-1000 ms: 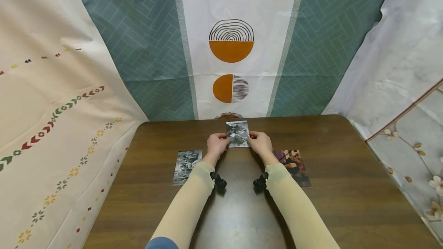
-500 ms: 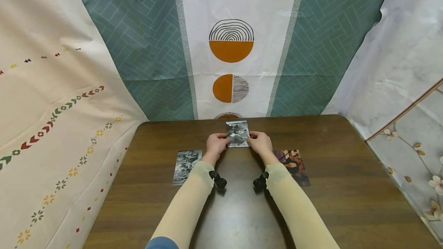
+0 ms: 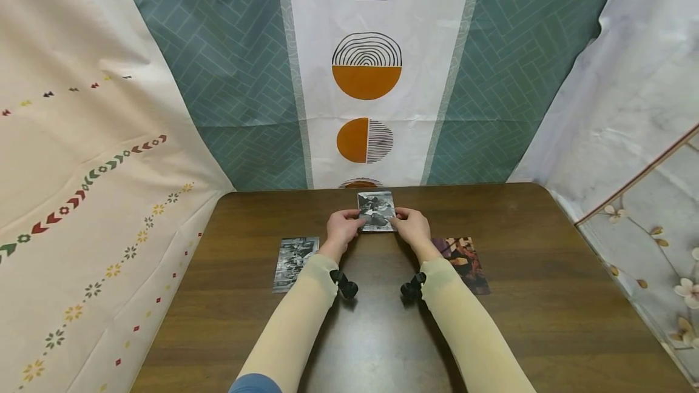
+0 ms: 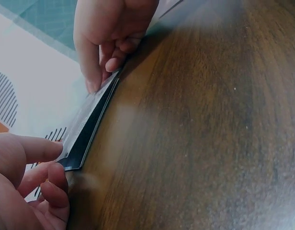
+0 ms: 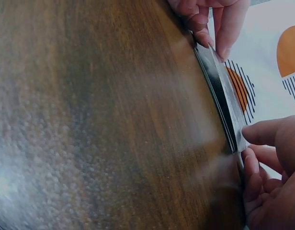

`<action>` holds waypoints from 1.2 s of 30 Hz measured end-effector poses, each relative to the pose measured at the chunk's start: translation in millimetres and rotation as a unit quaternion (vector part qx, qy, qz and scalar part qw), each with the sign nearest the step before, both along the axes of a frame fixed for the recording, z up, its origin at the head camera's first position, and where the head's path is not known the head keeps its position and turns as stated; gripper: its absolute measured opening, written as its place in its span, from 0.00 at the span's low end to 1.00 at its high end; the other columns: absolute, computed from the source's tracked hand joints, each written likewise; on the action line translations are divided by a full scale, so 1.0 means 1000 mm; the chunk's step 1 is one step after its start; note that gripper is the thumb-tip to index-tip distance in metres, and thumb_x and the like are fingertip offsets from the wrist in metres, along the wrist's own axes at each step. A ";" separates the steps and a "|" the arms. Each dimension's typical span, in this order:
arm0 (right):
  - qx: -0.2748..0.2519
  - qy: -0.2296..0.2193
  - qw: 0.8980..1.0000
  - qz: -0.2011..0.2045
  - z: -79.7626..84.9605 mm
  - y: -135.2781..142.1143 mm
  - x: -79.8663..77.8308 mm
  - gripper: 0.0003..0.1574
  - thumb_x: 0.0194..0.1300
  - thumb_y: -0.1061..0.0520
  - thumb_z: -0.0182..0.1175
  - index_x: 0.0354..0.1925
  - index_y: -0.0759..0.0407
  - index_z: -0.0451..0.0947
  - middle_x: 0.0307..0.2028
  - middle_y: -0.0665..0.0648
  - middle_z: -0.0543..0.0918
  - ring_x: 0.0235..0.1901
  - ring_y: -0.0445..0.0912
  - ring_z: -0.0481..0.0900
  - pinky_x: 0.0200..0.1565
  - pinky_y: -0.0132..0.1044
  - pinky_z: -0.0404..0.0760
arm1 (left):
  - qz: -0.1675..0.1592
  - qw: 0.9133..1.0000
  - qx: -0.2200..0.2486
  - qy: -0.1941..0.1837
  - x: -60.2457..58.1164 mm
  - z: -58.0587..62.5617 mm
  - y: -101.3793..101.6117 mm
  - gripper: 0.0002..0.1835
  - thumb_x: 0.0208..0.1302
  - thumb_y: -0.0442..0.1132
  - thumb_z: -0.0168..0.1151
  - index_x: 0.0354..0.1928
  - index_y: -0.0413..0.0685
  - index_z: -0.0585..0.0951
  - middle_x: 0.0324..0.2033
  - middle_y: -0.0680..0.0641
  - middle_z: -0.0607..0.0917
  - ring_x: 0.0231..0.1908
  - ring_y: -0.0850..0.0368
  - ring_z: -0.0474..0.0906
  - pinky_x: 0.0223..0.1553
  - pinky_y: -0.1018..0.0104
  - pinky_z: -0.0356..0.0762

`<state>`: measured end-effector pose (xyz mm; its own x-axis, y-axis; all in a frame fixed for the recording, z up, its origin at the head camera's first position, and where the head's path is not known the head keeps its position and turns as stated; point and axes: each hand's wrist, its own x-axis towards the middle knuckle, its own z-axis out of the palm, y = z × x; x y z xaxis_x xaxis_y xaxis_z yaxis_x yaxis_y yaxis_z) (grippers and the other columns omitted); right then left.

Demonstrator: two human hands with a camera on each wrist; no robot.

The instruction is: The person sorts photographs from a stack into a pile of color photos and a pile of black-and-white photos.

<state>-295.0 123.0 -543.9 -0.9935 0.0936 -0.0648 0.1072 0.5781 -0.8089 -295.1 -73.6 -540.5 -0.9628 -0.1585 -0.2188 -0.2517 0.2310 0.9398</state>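
At the far edge of the table, a black-and-white photo (image 3: 376, 210) is pinched at its two sides. My left hand (image 3: 341, 229) grips the left side between thumb and fingers, and my right hand (image 3: 413, 227) does the same on the right. In the left wrist view the photo's near edge is tilted up, leaving a wedge-shaped gap above a thin dark stack (image 4: 82, 155) of flat sheets. The right wrist view shows that stack (image 5: 219, 98) lying on the table under the raised photo. Whether the fingertips also touch the stack, I cannot tell.
Another black-and-white photo (image 3: 292, 262) lies left of my left forearm. A colour photo (image 3: 464, 262) lies on the right, partly covered by the right arm. The brown wooden table (image 3: 377, 344) meets a patterned cloth backdrop (image 3: 246, 77). Cloths also hang at both sides.
The head view has shifted very slightly. Both hands and the photo between them keep almost the same place.
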 end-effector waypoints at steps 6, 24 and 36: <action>-0.031 0.003 1.000 -0.002 0.001 0.001 0.002 0.27 0.74 0.54 0.65 0.67 0.62 0.82 0.53 0.62 0.86 0.54 0.57 0.81 0.58 0.51 0.77 | -0.006 1.000 0.010 -0.005 0.002 0.003 0.000 0.20 0.69 0.36 0.73 0.62 0.46 0.87 0.43 0.46 0.88 0.22 0.59 0.73 0.28 0.67 0.73; -0.115 -0.023 0.992 0.046 0.009 -0.001 0.020 0.33 0.74 0.56 0.65 0.73 0.64 0.76 0.56 0.67 0.86 0.56 0.58 0.81 0.55 0.48 0.78 | -0.095 0.995 0.002 0.033 0.025 0.019 -0.033 0.24 0.70 0.37 0.73 0.67 0.43 0.84 0.39 0.46 0.88 0.26 0.51 0.78 0.33 0.59 0.78; -0.143 -0.028 0.981 0.125 0.019 -0.023 0.048 0.37 0.72 0.57 0.68 0.75 0.66 0.72 0.45 0.62 0.89 0.38 0.52 0.81 0.37 0.39 0.75 | -0.130 0.986 -0.088 0.064 0.056 0.025 -0.073 0.27 0.71 0.39 0.71 0.70 0.43 0.81 0.31 0.49 0.87 0.26 0.44 0.82 0.24 0.64 0.73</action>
